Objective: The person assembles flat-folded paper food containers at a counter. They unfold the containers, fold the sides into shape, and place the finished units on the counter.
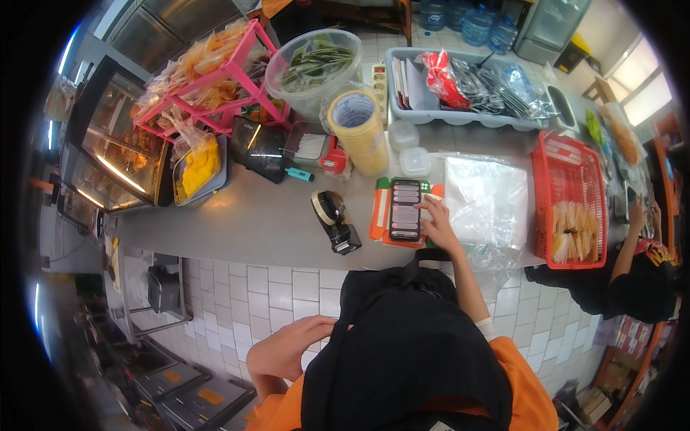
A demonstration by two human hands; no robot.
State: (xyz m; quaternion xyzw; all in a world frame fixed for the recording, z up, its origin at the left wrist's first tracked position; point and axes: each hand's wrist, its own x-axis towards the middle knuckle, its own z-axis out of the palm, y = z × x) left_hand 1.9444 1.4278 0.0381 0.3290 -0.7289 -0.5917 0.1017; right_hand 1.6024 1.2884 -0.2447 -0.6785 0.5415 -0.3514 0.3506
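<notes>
A smartphone (405, 223) with a lit screen lies on the metal counter, on top of orange and green booklets or pads (379, 214). My right hand (437, 224) reaches over its right edge, fingers apart, fingertips at the screen; it grips nothing. Down at my left side, my left hand (305, 336) rests against my black apron (402, 337), fingers stretched out and their tips partly hidden by the cloth. Left of the phone stands a black tape dispenser (336, 224). On the right lies a stack of clear plastic bags (485, 197).
A red basket (575, 161) holds small packets. Behind are a pale blue tray (474, 118) of packaged goods, a stack of yellowish tape rolls (366, 147), a tub of green leaves (316, 86) and a pink rack (237, 72). Another person (632, 266) works at the far right.
</notes>
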